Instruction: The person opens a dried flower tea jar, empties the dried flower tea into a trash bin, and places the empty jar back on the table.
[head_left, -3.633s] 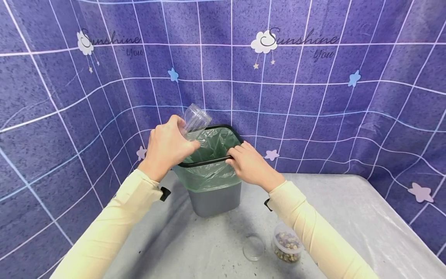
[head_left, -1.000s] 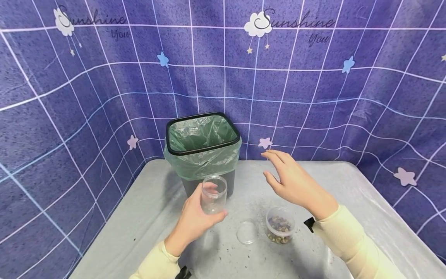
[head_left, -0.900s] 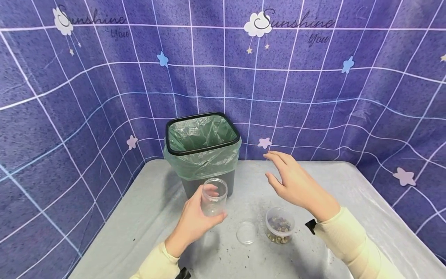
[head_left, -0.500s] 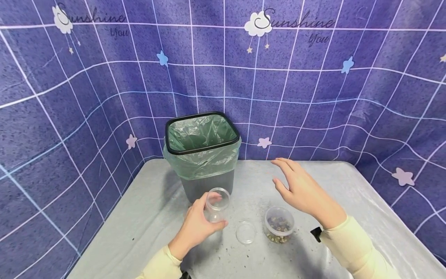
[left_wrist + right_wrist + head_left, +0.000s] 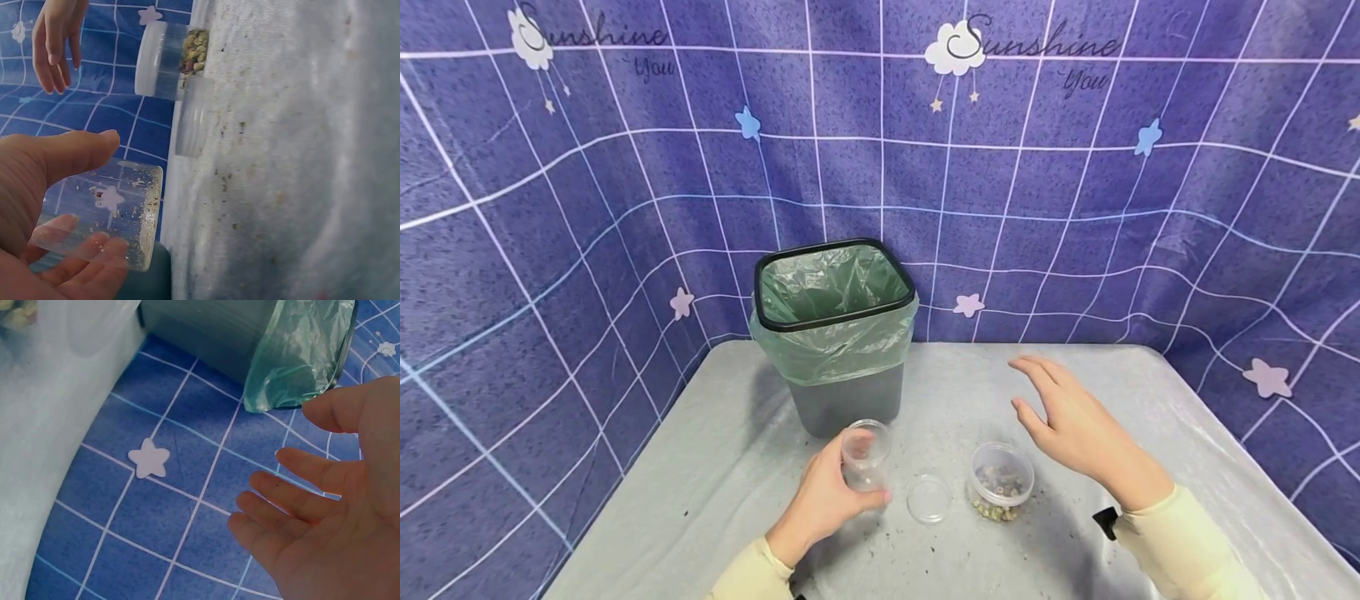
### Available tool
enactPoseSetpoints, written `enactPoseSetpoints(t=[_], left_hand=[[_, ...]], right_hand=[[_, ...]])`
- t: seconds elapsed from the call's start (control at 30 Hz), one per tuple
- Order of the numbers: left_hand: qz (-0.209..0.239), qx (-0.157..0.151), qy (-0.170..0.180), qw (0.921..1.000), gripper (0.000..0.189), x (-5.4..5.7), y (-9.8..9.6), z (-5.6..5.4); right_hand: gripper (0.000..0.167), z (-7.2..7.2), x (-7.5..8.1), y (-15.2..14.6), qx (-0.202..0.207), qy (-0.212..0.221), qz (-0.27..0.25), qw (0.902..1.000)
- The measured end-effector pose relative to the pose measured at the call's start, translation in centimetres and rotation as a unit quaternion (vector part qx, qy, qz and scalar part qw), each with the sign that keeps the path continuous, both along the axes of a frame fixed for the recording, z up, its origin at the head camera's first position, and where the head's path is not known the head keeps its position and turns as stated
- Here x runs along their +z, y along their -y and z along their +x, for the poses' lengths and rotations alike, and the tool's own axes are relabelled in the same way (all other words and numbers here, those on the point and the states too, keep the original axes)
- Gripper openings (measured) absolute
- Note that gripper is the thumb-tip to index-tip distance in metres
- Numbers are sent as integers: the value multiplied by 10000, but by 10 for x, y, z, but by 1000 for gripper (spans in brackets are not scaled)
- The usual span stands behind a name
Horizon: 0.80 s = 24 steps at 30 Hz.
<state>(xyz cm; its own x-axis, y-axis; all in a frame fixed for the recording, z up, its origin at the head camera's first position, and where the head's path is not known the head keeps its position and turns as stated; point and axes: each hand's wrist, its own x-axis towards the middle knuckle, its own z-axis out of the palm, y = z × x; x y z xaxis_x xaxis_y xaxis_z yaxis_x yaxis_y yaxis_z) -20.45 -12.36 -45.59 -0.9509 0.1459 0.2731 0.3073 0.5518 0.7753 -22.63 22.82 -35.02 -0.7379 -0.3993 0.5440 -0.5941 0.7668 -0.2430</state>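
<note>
My left hand (image 5: 823,500) grips a clear plastic jar (image 5: 867,458), upright and lidless, in front of the bin. Small crumbs cling inside the jar's base (image 5: 150,212) in the left wrist view. Right of it a round clear lid (image 5: 929,500) lies on the table. Beside the lid stands a second clear tub (image 5: 1002,475) holding dried, yellowish-brown bits (image 5: 194,53). My right hand (image 5: 1075,425) hovers beyond and to the right of this tub, fingers loosely extended, holding nothing; the right wrist view shows its bare palm (image 5: 331,506).
A grey bin (image 5: 850,400) with a black rim and a green liner bag (image 5: 842,354) stands at the back left of the table. Dark crumbs dot the grey tablecloth (image 5: 715,467). A purple gridded curtain (image 5: 1037,250) hangs behind and along the sides.
Earlier the left hand tipped the jar over the bin while the right held its rim. Since then the left has brought the jar down toward the table; the right has drifted right and nearer.
</note>
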Motion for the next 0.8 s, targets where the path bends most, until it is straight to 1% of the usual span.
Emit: enactPoseSetpoints(t=[0.13,0.3,0.6,0.8], left_hand=[[86,-94,168,9998,78,-4,1,1],[106,-180,210,9996,79,-8,3,0],[-15,-182,379,9991,79,-17,3,-1],[-27,-177,340,9993,81,-21,3,-2]], right_hand=[[51,1,-3,-4,-1,-43,17,10000],[50,2,-6,-9,-47,-40,41,10000],[50,3,-13,-16,-95,-94,31,9999],[49,4,-18,-20,-154,-81,4,9998]])
